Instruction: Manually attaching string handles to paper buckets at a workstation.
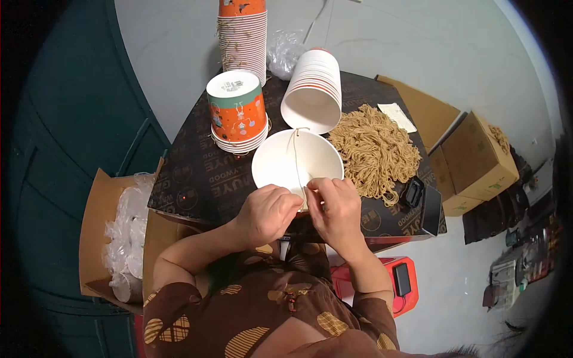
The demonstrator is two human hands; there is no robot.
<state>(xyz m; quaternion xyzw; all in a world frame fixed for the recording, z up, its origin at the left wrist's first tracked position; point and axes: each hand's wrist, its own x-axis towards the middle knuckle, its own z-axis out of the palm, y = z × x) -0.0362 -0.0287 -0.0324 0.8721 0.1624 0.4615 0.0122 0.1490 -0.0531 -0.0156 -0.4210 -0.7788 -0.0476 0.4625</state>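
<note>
A white paper bucket (271, 156) stands mouth up at the table's near side. One thin tan cord (296, 158) spans its mouth, looped at the far rim and running to the near rim. There my left hand (268, 210) pinches the cord with closed fingers. My right hand (335, 207) is closed beside it, its thumb and forefinger also on the cord at the rim. The fingers hide the near rim and the cord's end. A big heap of tan cords (379, 152) lies right of the bucket.
Upside-down orange buckets (239, 119) stand nested at the left, before a tall stack (243, 45). More nested buckets (313, 77) lie on their side at the back. A black device (413, 192) sits at the table's right edge. Cardboard boxes (477, 161) and a red stool (407, 286) flank the table.
</note>
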